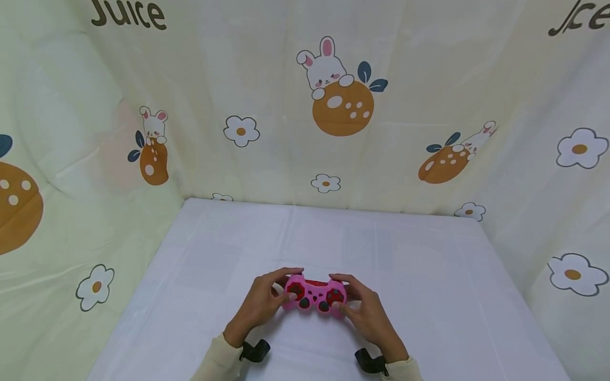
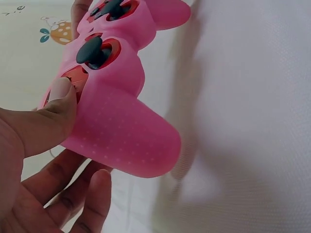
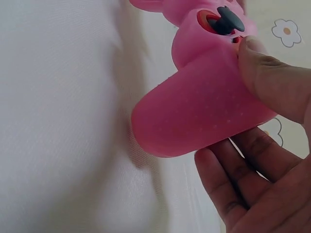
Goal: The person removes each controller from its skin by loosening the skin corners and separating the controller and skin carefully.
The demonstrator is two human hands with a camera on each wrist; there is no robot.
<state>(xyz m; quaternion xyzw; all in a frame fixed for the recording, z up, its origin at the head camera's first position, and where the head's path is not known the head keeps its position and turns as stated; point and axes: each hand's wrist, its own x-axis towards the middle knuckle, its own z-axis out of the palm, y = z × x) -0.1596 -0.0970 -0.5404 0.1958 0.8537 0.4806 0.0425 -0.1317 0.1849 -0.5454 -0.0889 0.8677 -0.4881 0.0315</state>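
Both hands hold a game controller (image 1: 315,292) in a pink cover, with red button areas and dark thumbsticks. My left hand (image 1: 261,301) grips its left end, the thumb on the red directional pad and the index finger over the top edge. At the other end my right hand (image 1: 366,311) does the same, its thumb by the face buttons. In the left wrist view the pink handle (image 2: 126,131) juts out with the other fingers curled beneath. The right wrist view shows the right handle (image 3: 194,114) between thumb and fingers. The controller's underside is hidden.
A white-covered table (image 1: 429,296) lies under the hands. Behind it and along both sides hangs a cream curtain (image 1: 267,69) printed with rabbits, oranges and flowers. Black wrist mounts (image 1: 256,351) stick inward from each cuff.
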